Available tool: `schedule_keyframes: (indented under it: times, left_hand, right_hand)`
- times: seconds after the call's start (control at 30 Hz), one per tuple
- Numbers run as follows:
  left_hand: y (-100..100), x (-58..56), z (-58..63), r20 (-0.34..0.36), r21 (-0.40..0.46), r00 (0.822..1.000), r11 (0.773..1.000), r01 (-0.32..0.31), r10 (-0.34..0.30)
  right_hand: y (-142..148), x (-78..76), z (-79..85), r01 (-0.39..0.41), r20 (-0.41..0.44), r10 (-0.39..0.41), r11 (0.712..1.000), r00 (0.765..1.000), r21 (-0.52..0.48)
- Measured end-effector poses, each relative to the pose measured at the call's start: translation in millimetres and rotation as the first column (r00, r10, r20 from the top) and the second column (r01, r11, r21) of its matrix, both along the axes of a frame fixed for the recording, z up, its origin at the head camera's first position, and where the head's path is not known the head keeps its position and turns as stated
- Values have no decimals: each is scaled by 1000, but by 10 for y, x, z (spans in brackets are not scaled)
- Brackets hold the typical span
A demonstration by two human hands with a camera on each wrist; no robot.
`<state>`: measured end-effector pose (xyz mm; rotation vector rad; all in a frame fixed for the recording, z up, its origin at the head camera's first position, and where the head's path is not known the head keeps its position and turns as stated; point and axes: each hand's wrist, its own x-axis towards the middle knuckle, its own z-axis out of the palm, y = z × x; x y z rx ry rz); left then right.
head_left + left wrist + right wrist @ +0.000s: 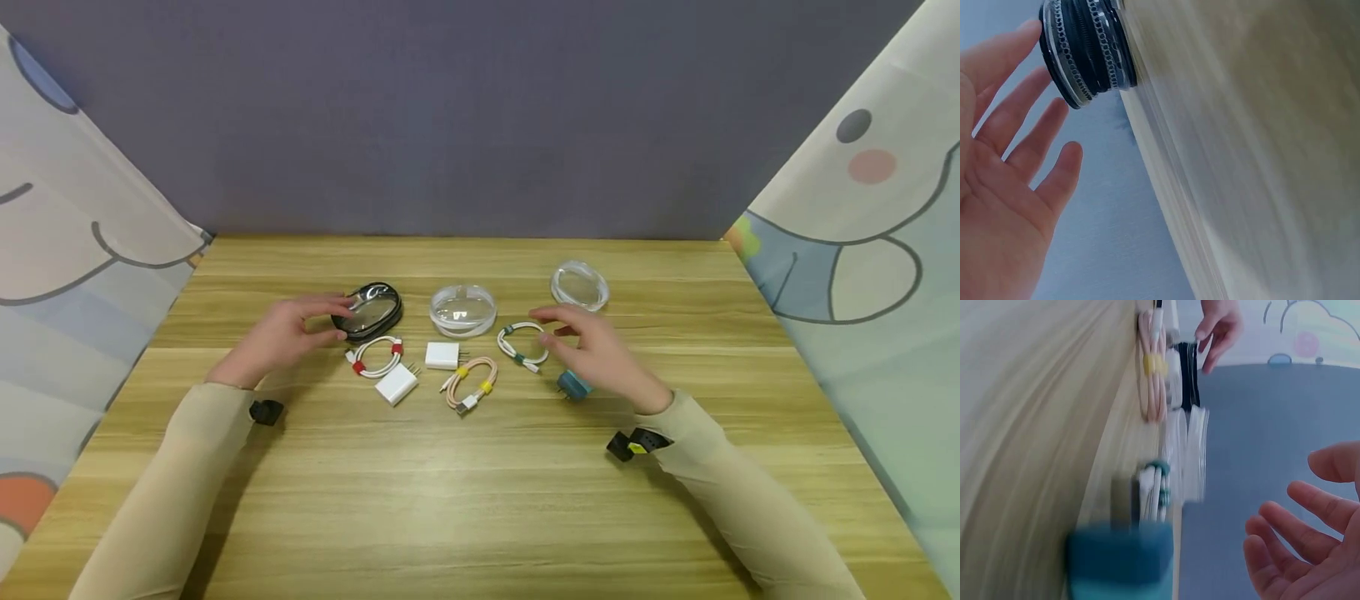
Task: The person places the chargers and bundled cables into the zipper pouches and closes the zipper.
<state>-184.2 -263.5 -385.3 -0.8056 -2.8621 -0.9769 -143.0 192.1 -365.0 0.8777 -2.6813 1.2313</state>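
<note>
A small clear zip case with black trim [382, 312] sits at the left of the row on the wooden table. My left hand [281, 337] reaches to its left side, fingers spread and fingertips right at its rim. The left wrist view shows the case's black zip edge [1088, 53] by those fingertips. My right hand [600, 354] hovers over the right part of the row, fingers loosely bent and nothing in them. Below it are a white cable with teal ties [510, 346] and a teal charger plug [573, 385]. In the right wrist view the teal plug is blurred.
Two clear cases with white trim, a middle one [462, 321] and a right one [580, 286], lie farther back. Nearer are a white cable with red ties [386, 367], two white charger plugs [442, 356] and a pink cable with yellow ties [491, 371]. A grey partition [465, 125] rises behind.
</note>
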Motion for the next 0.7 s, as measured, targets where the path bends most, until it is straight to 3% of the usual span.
schedule_keyframes:
  times: [0.37, 0.7]
  left_hand:
    - [26, -21, -21, 48, -30, 999, 999, 25, -24]
    - [30, -42, -3, 17, -77, 999, 996, 46, -45]
  right_hand:
    - [-459, -92, -69, -118, 80, 123, 991, 989, -68]
    - [-828, -160, -75, -198, 135, 210, 975, 968, -98]
